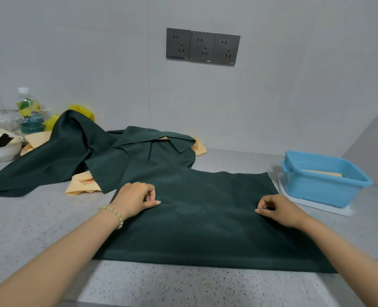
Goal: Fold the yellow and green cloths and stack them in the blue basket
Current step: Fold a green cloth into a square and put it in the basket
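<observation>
"Where is there room to reach?"
"On the bare bench (183, 284) in front of the flat green cloth (205, 229), and at the back between the cloth pile (73, 149) and the blue basket (323, 187)."
"What is in the way?"
"The cloth pile on the left, with a bowl (2, 149) and a bottle (28, 111) beside it. The basket on the right. The wall (272, 107) behind."

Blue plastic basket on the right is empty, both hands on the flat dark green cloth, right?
Not empty: head view shows a folded yellow cloth inside the blue plastic basket. The left hand and right hand are on the dark green cloth.
</observation>
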`<state>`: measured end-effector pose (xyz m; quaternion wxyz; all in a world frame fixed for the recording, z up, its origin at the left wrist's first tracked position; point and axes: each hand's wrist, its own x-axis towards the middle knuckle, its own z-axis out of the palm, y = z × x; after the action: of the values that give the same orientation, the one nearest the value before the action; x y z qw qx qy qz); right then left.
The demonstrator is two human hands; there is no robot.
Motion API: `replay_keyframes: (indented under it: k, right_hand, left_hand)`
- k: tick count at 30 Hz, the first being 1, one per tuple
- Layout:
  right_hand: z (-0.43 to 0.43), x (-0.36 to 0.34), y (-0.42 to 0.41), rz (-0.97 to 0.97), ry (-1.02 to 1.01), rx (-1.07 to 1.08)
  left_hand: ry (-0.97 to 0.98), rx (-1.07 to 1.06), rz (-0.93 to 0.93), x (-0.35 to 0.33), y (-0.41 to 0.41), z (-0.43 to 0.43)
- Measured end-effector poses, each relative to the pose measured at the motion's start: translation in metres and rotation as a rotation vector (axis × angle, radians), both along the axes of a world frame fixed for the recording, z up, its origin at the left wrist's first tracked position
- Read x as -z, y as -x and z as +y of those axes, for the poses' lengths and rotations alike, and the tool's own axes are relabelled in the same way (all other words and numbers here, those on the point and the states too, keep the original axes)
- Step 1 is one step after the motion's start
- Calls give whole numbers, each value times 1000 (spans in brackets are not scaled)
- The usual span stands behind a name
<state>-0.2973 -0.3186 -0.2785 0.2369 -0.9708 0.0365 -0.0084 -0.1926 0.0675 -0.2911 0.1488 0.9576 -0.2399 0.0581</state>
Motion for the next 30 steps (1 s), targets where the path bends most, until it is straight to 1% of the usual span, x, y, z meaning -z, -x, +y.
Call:
replay_keyframes:
  k: [6,9,11,13,15,16,18,20,22,25,30]
  right_hand:
    - [1,3,-1,-5,20,35]
    - [7,0,2,0,47,67]
    - [17,-3,8,-58,156,101]
    - [38,-2,14,-143,256,101]
    - [69,4,20,-196,223,50]
    - [87,8,23,-196,202,14]
    - [120,18,27,-170,184,-43]
    - [147,26,28,-156,190,-74]
    - [164,34,29,-135,199,-81]
    - [171,48,33,-100,230,-69]
    - [149,57,41,-49,267,-1]
  left_hand:
    - [-30,-10,10,-1,1,-2]
    - [-74,-32,-49,-5,8,-7]
    - [-133,-64,-120,-5,19,-15]
    - [-68,-66,-139,-1,37,-29]
    - [43,-27,-94,6,62,-46]
    - [57,-13,-54,10,74,-54]
    - [-6,-28,40,20,93,-69]
    - [-82,-61,97,31,103,-77]
    - [-114,-77,91,39,108,-79]
    - [-98,-92,63,45,110,-76]
    - [-84,-98,80,48,105,-68]
